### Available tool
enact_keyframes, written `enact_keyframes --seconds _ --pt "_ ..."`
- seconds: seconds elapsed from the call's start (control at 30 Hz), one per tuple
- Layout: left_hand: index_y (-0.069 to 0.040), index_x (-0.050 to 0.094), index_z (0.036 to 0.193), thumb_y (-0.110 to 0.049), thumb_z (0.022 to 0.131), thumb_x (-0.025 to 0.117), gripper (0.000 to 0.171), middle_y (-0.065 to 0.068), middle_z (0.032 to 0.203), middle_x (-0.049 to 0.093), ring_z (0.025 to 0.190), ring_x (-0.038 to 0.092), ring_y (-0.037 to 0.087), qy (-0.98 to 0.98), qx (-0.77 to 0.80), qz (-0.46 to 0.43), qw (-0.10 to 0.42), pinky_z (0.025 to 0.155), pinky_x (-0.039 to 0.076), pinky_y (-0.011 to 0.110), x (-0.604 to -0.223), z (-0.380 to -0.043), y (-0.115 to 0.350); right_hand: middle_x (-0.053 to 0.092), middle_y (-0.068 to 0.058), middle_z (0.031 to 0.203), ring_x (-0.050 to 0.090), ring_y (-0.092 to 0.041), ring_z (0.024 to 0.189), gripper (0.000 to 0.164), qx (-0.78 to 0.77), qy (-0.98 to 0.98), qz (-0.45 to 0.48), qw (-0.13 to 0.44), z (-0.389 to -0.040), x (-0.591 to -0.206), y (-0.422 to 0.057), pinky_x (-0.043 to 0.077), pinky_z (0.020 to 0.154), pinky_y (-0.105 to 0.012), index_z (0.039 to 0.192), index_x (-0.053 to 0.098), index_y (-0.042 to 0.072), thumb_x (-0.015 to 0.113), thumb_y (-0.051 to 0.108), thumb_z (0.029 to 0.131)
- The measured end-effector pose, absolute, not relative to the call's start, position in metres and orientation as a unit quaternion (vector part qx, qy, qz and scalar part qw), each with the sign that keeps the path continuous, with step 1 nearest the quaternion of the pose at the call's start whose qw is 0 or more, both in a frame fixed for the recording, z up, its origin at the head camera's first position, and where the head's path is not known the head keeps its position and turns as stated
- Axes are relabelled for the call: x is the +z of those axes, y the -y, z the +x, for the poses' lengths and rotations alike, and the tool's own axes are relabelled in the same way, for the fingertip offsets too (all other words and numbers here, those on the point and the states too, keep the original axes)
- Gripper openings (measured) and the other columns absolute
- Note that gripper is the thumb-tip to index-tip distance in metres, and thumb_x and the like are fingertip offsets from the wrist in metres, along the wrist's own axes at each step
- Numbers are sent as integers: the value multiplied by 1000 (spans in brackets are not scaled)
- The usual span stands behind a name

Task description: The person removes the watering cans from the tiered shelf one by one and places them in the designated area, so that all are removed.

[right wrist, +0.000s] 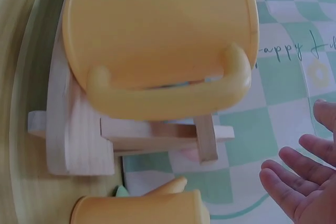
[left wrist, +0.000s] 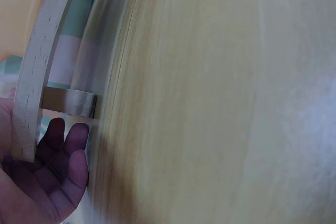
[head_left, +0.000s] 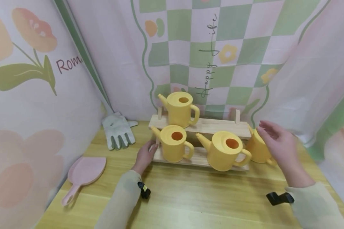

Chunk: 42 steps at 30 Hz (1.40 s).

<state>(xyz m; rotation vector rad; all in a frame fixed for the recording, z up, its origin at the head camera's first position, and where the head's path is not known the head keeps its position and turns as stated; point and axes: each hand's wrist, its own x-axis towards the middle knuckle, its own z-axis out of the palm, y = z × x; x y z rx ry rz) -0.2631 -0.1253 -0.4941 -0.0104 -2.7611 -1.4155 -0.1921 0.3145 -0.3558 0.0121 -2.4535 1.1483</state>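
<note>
The rack (head_left: 218,126) gripped by the left hand (head_left: 145,156) is beige, the watering can (head_left: 172,151) beside that grip yellow. Left of it lies a pink dustpan (head_left: 87,171); behind, a green-and-white checked curtain (head_left: 179,28).

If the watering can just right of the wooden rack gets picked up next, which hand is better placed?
Probably the right hand: it hovers beside that watering can, open and holding nothing. The left hand is at the opposite end, fingers curled around the wooden rack.
</note>
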Motion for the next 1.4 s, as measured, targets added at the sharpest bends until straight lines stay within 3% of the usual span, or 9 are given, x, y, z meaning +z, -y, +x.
enact_keyframes --seconds 0.4,0.53,0.67,0.73,0.83,0.93,1.27,1.4 --pt "-11 59 130 -38 102 51 40 13 135 57 128 50 33 887 -461 -6 20 107 38 51 -494 -264 125 59 -22 129 51 15 95 51 427 883 59 184 -206 -340 -286 43 78 -1 135 55 1 63 34 96" --pt "-12 58 130 -39 102 51 40 12 135 58 128 50 32 887 -462 -4 19 107 39 51 -495 -264 125 59 -22 131 61 -11 105 54 427 888 74 152 -211 -333 -276 43 77 -2 137 53 2 62 36 96" --pt "-12 58 130 -40 102 50 41 12 135 58 128 50 32 888 -459 -5 16 107 39 51 -495 -264 125 58 -21 132 59 -37 112 55 420 894 91 126 -216 -327 -265 43 77 -4 137 53 2 61 37 97" --pt "-12 58 131 -40 102 50 41 12 136 57 128 49 32 888 -459 -5 15 107 38 51 -495 -263 125 57 -20 133 59 -38 113 56 419 896 97 111 -218 -323 -260 48 79 -10 138 52 1 61 38 96" --pt "-12 57 131 -41 102 50 42 13 137 56 129 48 33 888 -460 -4 16 108 37 52 -494 -264 125 57 -21 133 60 -38 111 57 403 904 110 94 -223 -318 -251 55 85 -31 137 53 0 61 39 96" --pt "-11 58 131 -40 101 51 42 13 137 56 130 48 33 887 -461 -4 20 108 37 52 -493 -263 124 56 -23 133 61 -39 111 58 392 908 125 76 -228 -314 -243 53 87 -50 137 52 -1 62 39 96" --pt "-12 57 132 -41 102 50 42 12 137 56 129 48 33 889 -458 0 16 108 37 52 -496 -264 125 55 -21 134 60 -39 113 57 352 924 139 54 -243 -306 -217 53 88 -51 136 53 0 63 38 95" --pt "-13 57 132 -42 101 50 43 12 137 56 129 48 32 889 -458 4 14 108 37 52 -496 -263 125 52 -22 139 59 -39 115 56 362 919 151 33 -248 -304 -205 53 90 -50 139 49 -2 64 31 96"
